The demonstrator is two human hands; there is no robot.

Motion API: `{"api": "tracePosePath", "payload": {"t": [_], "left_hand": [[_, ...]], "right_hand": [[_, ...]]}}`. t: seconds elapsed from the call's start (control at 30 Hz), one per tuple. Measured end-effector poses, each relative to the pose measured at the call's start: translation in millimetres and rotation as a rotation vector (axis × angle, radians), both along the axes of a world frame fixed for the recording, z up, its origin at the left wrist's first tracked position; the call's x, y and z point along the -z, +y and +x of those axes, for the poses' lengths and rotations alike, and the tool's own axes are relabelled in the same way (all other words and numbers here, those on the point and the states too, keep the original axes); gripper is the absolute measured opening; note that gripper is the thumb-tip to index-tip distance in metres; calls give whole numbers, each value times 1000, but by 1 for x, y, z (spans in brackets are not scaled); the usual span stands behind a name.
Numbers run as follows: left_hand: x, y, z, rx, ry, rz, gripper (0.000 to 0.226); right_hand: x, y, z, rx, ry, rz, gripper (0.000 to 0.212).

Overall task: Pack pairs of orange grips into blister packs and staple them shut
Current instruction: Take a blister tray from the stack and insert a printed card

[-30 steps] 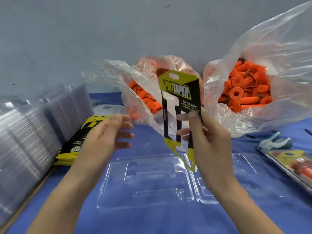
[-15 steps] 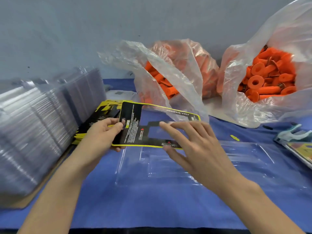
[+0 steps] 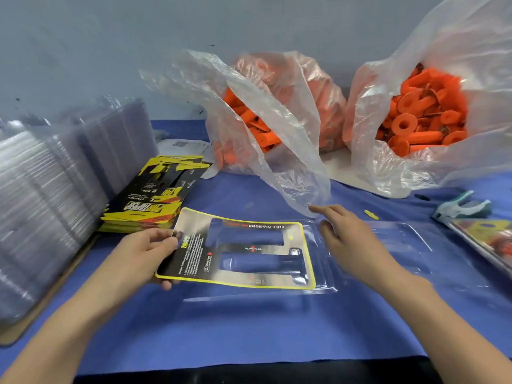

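From the head camera, the insert card lies flat over the left half of an open clear blister pack, which sits spread out in the middle of the blue-covered table. The card's long axis runs left to right, roughly parallel to the near edge. It is black with a yellow border, and two long cut-outs run along that same axis. "FULL DIAMOND" is printed along its far edge and reads upside down; the smaller print is too fine to read.

The left hand pinches the card's left short end, thumb on top and fingers underneath. The right hand holds nothing. Its fingers are loosely spread above the middle of the blister pack, with the fingertips near a hanging flap of the bag.

Toward the left edge, a stack of cards shows the "PROTAPER" logo upside down, beside a stack of clear blister packs. Two plastic bags at the far edge hold orange grips. A stapler lies near the right edge, just beyond a packed blister.
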State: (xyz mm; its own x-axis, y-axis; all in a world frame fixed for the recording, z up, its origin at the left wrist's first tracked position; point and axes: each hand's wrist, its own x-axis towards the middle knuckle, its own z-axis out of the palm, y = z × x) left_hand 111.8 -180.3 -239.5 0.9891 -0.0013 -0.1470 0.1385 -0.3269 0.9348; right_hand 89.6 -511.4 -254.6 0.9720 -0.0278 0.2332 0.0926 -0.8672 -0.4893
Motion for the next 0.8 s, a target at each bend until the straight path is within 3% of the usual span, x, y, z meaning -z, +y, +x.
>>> {"api": "tracePosePath", "payload": {"t": [0.27,0.6,0.7,0.8], "left_hand": [[8,-23,-1,98,21,88,13],[13,-19,-3,60,-198,591,29],[18,-20,-8,74,-339,837,38],[19,-19,-10,23,-403,989,32]], "right_hand": [[6,-3,4,12,-4,54,40],[7,-3,3,-19,14,-16,29],[9,-3,3,-18,15,-46,28],[11,-3,3,-6,12,-78,27]]}}
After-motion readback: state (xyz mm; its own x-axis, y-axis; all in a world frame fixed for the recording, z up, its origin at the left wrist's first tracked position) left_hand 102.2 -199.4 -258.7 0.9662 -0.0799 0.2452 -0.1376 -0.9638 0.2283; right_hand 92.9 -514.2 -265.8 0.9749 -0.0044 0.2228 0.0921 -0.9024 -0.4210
